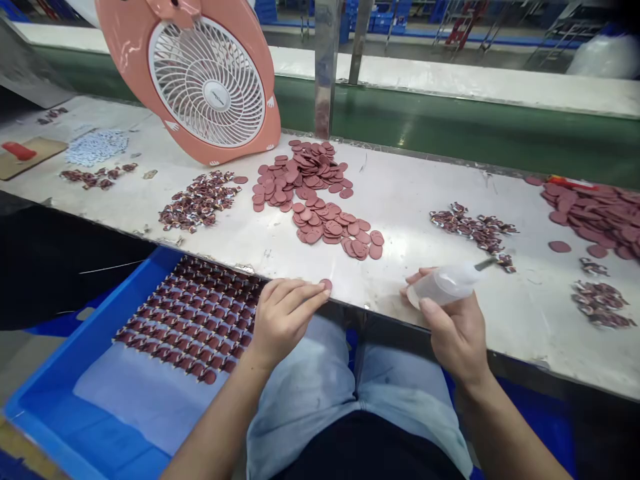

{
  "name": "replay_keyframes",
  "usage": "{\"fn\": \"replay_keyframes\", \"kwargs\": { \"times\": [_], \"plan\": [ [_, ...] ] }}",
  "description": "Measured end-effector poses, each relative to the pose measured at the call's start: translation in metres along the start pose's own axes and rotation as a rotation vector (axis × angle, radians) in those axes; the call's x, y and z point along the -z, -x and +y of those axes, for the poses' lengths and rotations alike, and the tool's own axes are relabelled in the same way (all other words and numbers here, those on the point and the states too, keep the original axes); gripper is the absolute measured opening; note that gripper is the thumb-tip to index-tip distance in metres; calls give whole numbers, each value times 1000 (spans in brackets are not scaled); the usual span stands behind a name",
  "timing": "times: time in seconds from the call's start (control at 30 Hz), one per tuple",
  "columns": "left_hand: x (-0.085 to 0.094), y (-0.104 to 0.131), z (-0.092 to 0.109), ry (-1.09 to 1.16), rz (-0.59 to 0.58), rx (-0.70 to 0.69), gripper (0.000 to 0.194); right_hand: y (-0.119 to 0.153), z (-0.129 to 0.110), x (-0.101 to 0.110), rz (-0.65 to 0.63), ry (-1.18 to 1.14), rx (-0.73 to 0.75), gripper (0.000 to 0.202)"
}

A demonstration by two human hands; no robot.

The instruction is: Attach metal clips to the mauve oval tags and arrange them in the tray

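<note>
My left hand (pixel 286 313) rests at the table's front edge, its fingers close together and the fingertips on a small reddish-brown oval disc (pixel 326 285). Most of that disc is covered by the fingers. In my right hand (pixel 457 333) is a translucent squeeze bottle (pixel 444 283), tilted on its side with its narrow dark tip pointing right. Beyond my hands lies a spread of loose reddish-brown discs (pixel 330 221). To the right of it, behind the bottle, is a cluster of small brown-and-white bow-like pieces (pixel 475 227).
A pink fan (pixel 215 93) stands at the back left. Left of the discs is another heap of bow-like pieces (pixel 200 200). A blue tray (pixel 55 393) below the table edge holds rows of discs with bows. More discs (pixel 600 217) lie far right.
</note>
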State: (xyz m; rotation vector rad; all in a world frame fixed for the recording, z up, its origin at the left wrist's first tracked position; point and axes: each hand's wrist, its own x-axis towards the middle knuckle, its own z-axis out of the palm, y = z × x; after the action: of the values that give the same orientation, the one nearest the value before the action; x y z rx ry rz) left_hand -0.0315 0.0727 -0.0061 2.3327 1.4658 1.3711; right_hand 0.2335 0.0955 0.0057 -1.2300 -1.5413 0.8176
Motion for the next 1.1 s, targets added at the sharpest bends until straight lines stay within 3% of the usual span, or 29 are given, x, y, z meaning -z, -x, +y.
{"fn": "replay_keyframes", "kwargs": {
  "times": [0.1,0.23,0.3,0.37,0.57,0.7,0.8,0.87,0.93,1.0,1.1],
  "plan": [
    [-4,3,25,128,104,188,23,9,-13,-14,-122,-220,-75,33],
    [0,3,66,711,164,830,13,13,-32,-34,-292,-374,-215,31],
    [3,5,78,911,156,1019,11,14,-41,-41,-354,-441,-279,33],
    [5,11,84,997,153,1058,13,16,-48,-47,-385,-507,-341,35],
    [-6,25,89,1179,176,832,24,31,-52,-53,-441,-624,-460,40],
    [-5,30,95,1250,246,924,27,40,-42,-36,-418,-595,-463,51],
    [0,37,96,1385,226,1101,31,45,-35,-12,-365,-300,-385,56],
    [3,42,96,1459,247,1172,34,47,-34,4,-298,-13,-250,47],
    [5,46,95,1524,285,1211,33,47,-35,15,-188,119,-143,38],
    [6,49,96,1592,303,1233,32,46,-39,20,-73,23,-140,36],
    [9,50,98,1659,279,1235,30,44,-47,17,11,-309,-240,45]
  ]
}}
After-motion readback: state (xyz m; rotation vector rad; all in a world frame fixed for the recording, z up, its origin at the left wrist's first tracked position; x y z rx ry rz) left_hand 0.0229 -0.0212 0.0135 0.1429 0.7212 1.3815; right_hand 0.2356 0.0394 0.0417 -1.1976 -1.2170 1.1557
